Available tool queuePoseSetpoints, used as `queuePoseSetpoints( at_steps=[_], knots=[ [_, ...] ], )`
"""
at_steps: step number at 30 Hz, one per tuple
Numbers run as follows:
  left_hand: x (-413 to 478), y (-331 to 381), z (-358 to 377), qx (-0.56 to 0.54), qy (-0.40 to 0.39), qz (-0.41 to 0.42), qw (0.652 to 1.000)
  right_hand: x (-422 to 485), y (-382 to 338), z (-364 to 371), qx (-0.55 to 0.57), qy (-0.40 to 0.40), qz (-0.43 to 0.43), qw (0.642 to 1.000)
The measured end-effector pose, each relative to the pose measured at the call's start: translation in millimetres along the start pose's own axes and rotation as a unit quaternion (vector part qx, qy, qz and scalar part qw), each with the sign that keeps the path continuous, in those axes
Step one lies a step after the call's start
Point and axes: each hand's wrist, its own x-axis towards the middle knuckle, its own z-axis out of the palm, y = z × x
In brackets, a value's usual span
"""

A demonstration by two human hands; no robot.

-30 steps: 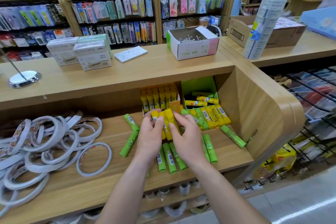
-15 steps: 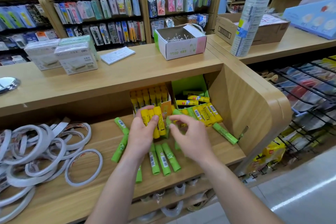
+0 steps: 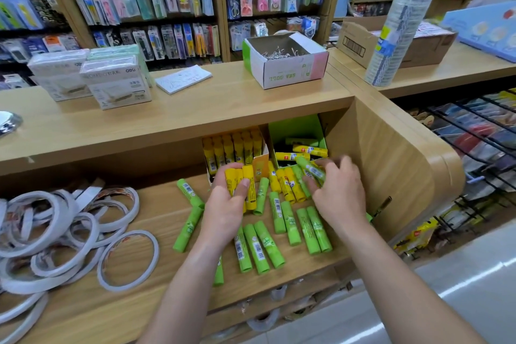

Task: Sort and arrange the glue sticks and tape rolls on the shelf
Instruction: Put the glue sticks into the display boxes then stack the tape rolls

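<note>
Head view, a stationery shop. The yellow glue sticks [image 3: 237, 179] bundled in my left hand [image 3: 223, 212] strike me as light, stiff plastic tubes with smooth, rather slippery labels, likely to roll on wood and slide against each other. A bundle wants a wrap round the middle of the barrels with the thumb clamped across. A single stick takes a pinch at mid-length, clear of the cap. The tape rolls [image 3: 55, 232] look like thin, light, springy hoops, best lifted by the rim.

My left fingers [image 3: 242, 186] curl round the yellow bundle, thumb pressed across its front. The bundle sits over the far middle of the shelf [image 3: 134, 301], just in front of the orange box [image 3: 261, 160], which holds a standing row of the same yellow sticks.

To the right, my right hand [image 3: 339, 198] pinches one green glue stick [image 3: 311, 169], tilted, in front of the open green box [image 3: 296, 131] in the far right corner. The fingertips there are blurred, so I cannot tell exactly how they lie on it.

More yellow sticks [image 3: 289, 186] lie flat between my hands. Loose green sticks [image 3: 259, 246] lie scattered over the near half of the shelf, some touching side by side, some apart. The tape rolls lie in an overlapping heap at the left end, well apart from both hands.
</note>
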Motion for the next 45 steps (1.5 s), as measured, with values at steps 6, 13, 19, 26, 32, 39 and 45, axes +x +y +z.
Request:
queuePoseSetpoints(
  at_steps=[6, 13, 19, 26, 32, 39, 45],
  knots=[
    [-0.3, -4.4, 2.1, 0.016, -0.010, 0.024, 1.000, -9.7, -22.8, 13.2, 0.052, -0.105, -0.040, 0.992],
    [-1.6, -8.0, 2.2, 0.040, -0.007, 0.050, 0.998, -5.1, -37.6, 10.9, 0.002, -0.130, -0.013, 0.991],
    [-4.9, -5.8, 12.0, 0.096, -0.017, 0.069, 0.993, -3.8, -43.2, 14.7, -0.084, -0.151, -0.033, 0.984],
    [-3.4, -8.0, 13.8, 0.097, -0.019, 0.072, 0.992, 2.4, -31.4, 15.9, 0.007, -0.171, -0.033, 0.985],
    [-2.8, -9.2, 9.0, 0.072, -0.005, 0.072, 0.995, 8.4, -23.5, 12.6, 0.077, -0.192, -0.025, 0.978],
    [-4.5, -7.6, 7.1, 0.075, -0.003, 0.074, 0.994, 8.4, -27.6, 18.0, -0.085, -0.157, -0.081, 0.981],
    [-5.3, -7.4, 5.3, 0.064, -0.001, 0.065, 0.996, 10.4, -26.8, 12.9, 0.027, -0.179, -0.036, 0.983]
  ],
)
